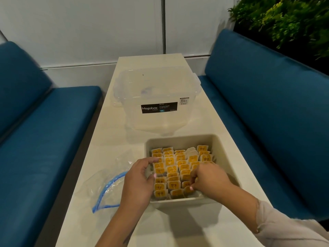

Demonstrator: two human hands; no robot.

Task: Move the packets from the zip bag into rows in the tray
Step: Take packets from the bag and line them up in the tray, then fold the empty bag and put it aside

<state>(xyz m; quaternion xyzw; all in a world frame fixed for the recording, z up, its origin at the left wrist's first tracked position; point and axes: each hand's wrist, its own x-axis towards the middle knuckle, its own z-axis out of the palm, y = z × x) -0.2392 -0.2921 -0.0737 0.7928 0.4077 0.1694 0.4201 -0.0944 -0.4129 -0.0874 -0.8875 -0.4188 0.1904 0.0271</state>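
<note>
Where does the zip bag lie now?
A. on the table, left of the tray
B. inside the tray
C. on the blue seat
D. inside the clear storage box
A: the zip bag lies flat on the table, just left of the tray, behind the left hand.

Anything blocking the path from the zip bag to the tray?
Nothing visible. The zip bag lies on the table just left of the tray, with only the left hand between them, at the tray's left wall. The right hand is already among the packets inside.
</note>
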